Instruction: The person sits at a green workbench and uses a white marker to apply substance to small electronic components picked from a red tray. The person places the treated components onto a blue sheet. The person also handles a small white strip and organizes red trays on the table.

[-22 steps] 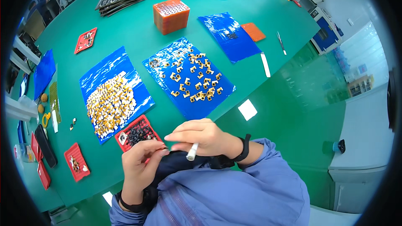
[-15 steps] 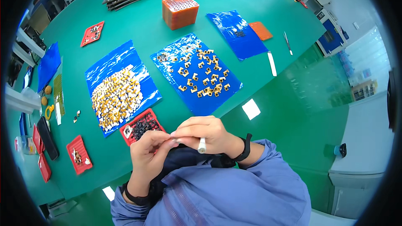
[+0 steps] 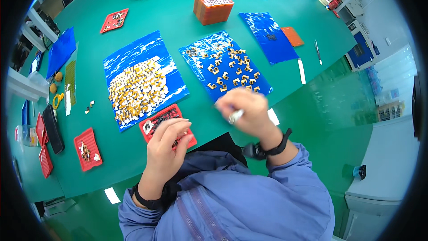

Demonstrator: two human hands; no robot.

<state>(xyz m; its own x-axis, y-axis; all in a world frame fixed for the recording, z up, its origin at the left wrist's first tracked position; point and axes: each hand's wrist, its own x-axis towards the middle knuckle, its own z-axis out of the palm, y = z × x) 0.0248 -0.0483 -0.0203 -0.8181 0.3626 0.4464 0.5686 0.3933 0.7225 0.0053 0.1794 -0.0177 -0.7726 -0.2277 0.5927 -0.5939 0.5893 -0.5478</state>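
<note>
My left hand (image 3: 166, 145) hovers over a small red tray (image 3: 154, 122) of dark parts near the table's front edge, fingers curled; what it pinches, if anything, is hidden. My right hand (image 3: 247, 109) is blurred with motion and grips a slim silver tool (image 3: 235, 116), just below a blue sheet (image 3: 225, 64) scattered with small tan and gold parts. A second blue sheet (image 3: 140, 82) to the left carries a dense heap of the same kind of parts.
An orange stack of trays (image 3: 213, 5) stands at the back, a third blue sheet (image 3: 267, 35) and an orange pad (image 3: 293, 35) to the right. Red trays (image 3: 88, 148) lie at the left. A white card (image 3: 273, 117) sits beside my right hand.
My two hands were together at my chest; now they have parted. The right hand has swung out toward the scattered-parts sheet, and the left sits over the red tray.
</note>
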